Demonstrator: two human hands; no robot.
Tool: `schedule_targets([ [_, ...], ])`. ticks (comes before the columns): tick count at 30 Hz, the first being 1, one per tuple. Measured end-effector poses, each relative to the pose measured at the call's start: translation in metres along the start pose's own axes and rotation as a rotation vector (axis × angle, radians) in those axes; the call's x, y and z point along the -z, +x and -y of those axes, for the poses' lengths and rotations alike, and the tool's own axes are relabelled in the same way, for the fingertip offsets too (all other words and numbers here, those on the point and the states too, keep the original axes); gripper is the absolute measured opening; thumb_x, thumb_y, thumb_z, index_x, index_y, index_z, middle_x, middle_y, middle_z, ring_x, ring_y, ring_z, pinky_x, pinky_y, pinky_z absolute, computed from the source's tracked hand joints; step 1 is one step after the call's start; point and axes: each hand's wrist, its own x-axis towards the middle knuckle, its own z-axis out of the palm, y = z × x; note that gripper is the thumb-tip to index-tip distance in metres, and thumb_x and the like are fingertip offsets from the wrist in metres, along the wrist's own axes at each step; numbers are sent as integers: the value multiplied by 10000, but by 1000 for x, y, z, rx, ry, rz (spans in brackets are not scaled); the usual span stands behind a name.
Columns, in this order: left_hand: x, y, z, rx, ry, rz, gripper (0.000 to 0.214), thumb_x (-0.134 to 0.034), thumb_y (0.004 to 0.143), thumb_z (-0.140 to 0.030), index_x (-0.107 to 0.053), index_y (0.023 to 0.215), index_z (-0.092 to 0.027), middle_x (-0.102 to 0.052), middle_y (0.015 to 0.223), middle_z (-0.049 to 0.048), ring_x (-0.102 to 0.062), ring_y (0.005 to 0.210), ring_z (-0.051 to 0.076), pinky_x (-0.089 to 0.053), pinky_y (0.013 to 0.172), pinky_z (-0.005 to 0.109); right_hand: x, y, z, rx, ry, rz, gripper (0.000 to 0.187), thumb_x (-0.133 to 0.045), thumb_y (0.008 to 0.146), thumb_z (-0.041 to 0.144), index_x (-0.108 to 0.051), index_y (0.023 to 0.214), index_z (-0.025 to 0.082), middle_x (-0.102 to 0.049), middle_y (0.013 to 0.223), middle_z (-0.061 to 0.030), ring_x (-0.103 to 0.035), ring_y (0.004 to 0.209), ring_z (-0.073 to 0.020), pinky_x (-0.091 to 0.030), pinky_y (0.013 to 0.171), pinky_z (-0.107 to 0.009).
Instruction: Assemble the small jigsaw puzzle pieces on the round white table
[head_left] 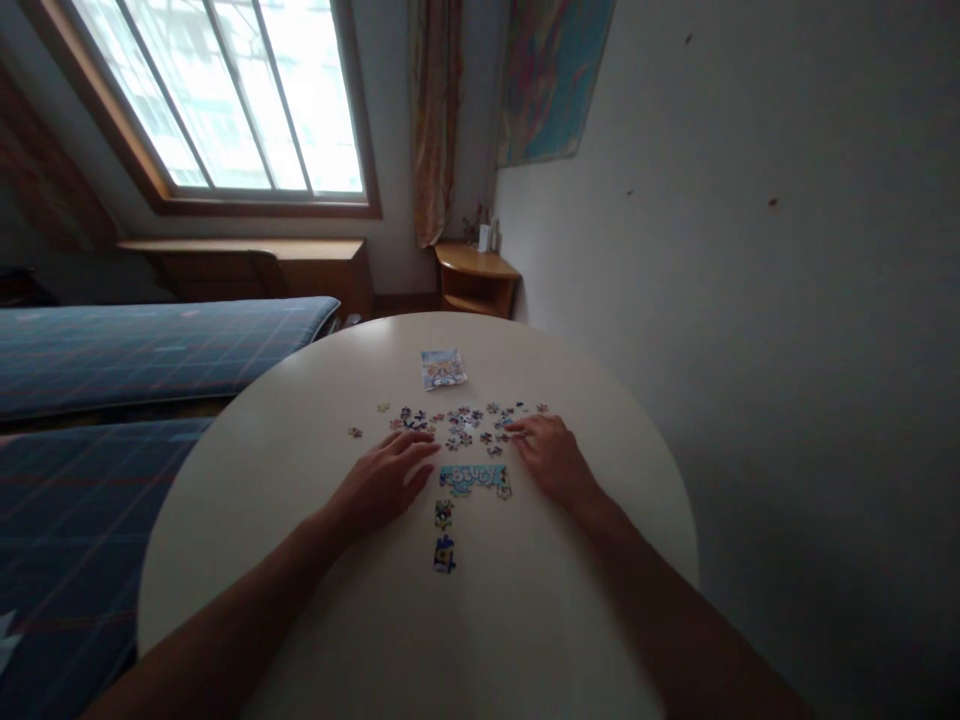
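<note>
My left hand (388,474) rests low over the table, fingers stretched out and apart, with no piece visible in it. Its fingertips lie beside loose jigsaw puzzle pieces (409,420). My right hand (551,455) is at the right end of the scattered pieces, fingers reaching towards them and spread a little; its fingertips touch or hover by pieces (501,424), I cannot tell which. Between the hands lies a joined strip of puzzle (474,476) with a light blue, lettered top. Below its left end sit a small puzzle piece (443,514) and a joined bit of puzzle (444,555).
The round white table (360,630) carries everything. A printed picture sheet or packet (443,369) lies beyond the pieces. A wall (787,400) stands close on the right. Mattresses with a checked cover (135,350) are on the left, and a corner shelf (478,262) is behind.
</note>
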Motion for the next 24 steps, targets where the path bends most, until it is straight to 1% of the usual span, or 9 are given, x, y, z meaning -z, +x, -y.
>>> schedule_targets([
  [2,-1,2,-8,-99,-38,75,289,-494,974,-281,-608,1238,-248,-619,1295,69,-561,1195,234,-497,1013,443,-1,2,21,62,-38,88,180,-588,924,258,-752,994,230,-733,1069,-67,-589,1075,-235,-420,980,-396],
  [5,-1,3,-18,-132,-57,161,282,-508,973,-287,-609,1235,-268,-611,1305,59,-560,1184,231,-493,1008,435,-5,11,46,60,-102,160,177,-615,903,303,-763,964,228,-742,1023,-75,-610,1025,-242,-428,932,-379],
  [7,1,3,-21,-149,-71,195,291,-512,971,-292,-603,1246,-275,-606,1307,57,-560,1180,228,-481,1019,431,-9,20,55,38,-134,169,198,-602,903,325,-771,935,228,-745,997,-81,-621,1003,-237,-430,914,-363],
  [10,4,3,-21,-170,-78,218,297,-513,970,-303,-596,1254,-276,-595,1320,56,-555,1186,230,-473,1024,432,-16,35,61,-29,-171,156,227,-590,895,355,-773,944,230,-747,991,-90,-633,1003,-242,-437,899,-364],
  [14,8,3,-21,-169,-90,226,295,-522,965,-320,-596,1248,-284,-596,1316,53,-557,1181,233,-476,1014,435,-22,47,65,-79,-192,202,250,-616,862,411,-781,939,240,-754,994,-98,-645,1005,-254,-445,896,-381],
  [20,6,2,-20,-170,-99,218,306,-537,952,-318,-591,1252,-291,-600,1309,52,-559,1185,238,-477,1002,437,-26,55,70,-153,-182,248,212,-639,824,365,-780,918,238,-759,979,-99,-663,994,-266,-443,888,-403],
  [24,6,2,-19,-171,-104,203,305,-558,940,-324,-599,1241,-297,-609,1302,50,-569,1173,238,-481,993,440,-30,62,69,-150,-141,277,159,-664,790,322,-774,858,228,-761,954,-102,-667,991,-276,-418,901,-422],
])
